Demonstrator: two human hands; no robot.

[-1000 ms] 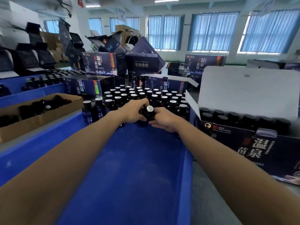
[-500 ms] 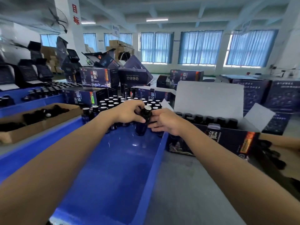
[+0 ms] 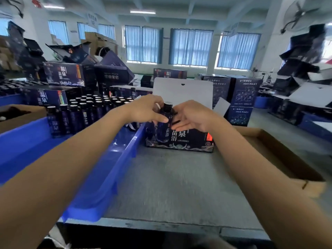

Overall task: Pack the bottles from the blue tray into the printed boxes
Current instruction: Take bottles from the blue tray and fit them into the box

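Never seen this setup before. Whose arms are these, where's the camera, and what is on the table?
No machine here: a person works bare-handed, and every picture comes from one camera worn on their head, looking down along the arms. The left hand grips a dark bottle near its cap; the right hand lays straight fingers against it. More bottles stand in the blue tray on the left. Behind the hands an open printed box sits on the grey table, with a cardboard tray to the right.

Grey worktop, a brown cardboard tray on its right, blue curtains out back, wall fan up top.
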